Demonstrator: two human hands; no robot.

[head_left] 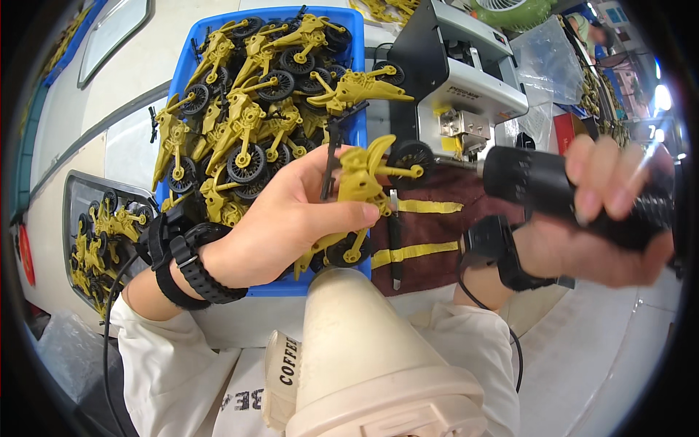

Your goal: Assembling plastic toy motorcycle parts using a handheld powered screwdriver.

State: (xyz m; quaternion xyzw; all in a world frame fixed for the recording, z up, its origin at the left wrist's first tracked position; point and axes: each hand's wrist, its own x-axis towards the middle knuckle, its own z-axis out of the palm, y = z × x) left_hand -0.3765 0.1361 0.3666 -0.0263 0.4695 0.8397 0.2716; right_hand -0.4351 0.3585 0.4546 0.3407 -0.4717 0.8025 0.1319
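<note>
My left hand (280, 218) is closed around a yellow toy motorcycle (358, 178), thumb on its near side. The toy has a black wheel (410, 164) on the right, another lower down and a black handlebar part (331, 164). My right hand (611, 197), blurred, grips a black electric screwdriver (520, 175) lying sideways. Its thin bit points left at the toy's right wheel; whether they touch, I cannot tell. Behind my left hand, a blue bin (358, 44) is heaped with similar yellow motorcycles (244, 120).
A metal tray (69, 200) of more motorcycles lies at left. Beyond the toy stands a white and black machine (473, 73) with a metal block. A maroon cloth (429, 266) with yellow strips lies beneath. A cream cup-shaped thing (357, 335) fills the near middle; a green fan (513, 14) stands behind.
</note>
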